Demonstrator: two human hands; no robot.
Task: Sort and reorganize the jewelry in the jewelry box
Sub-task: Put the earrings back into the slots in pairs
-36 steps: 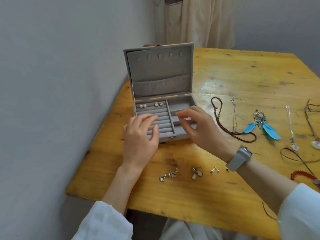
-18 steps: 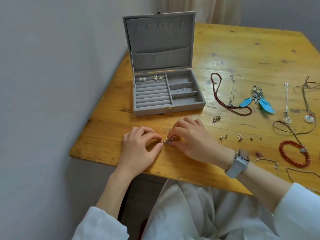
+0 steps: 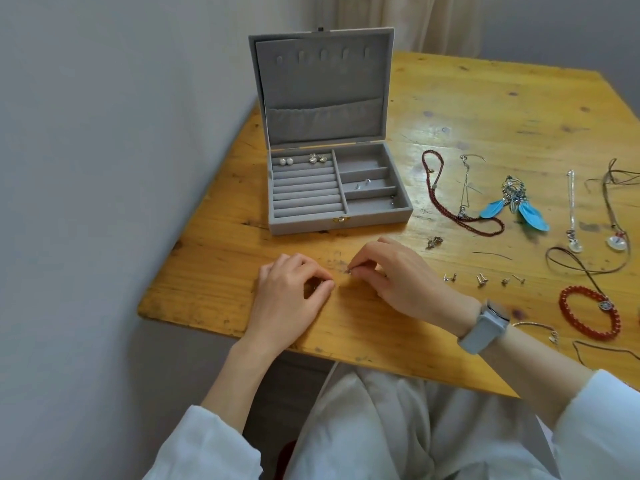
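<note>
- On the wooden table (image 3: 485, 109), at about twelve o'clock from the hands, the jewelry box (image 3: 337, 216) stands open, pearl studs (image 3: 286, 161) and heart earrings (image 3: 317, 158) in its ring rolls; it sits farther from the hands than a second ago, when they were at its front edge.
- At three o'clock lie the necklaces, feather earrings (image 3: 516, 207) and red bracelet (image 3: 588, 315), unsorted.
- Right hand (image 3: 398, 275) pinches a small silver earring (image 3: 348, 270) at its fingertips.
- Left hand (image 3: 294, 289) has curled fingers; it seems to pinch the matching piece, but the view is too poor to be sure.
- Risk: a piece this tiny could slip from the pinch and roll off the near edge.
</note>
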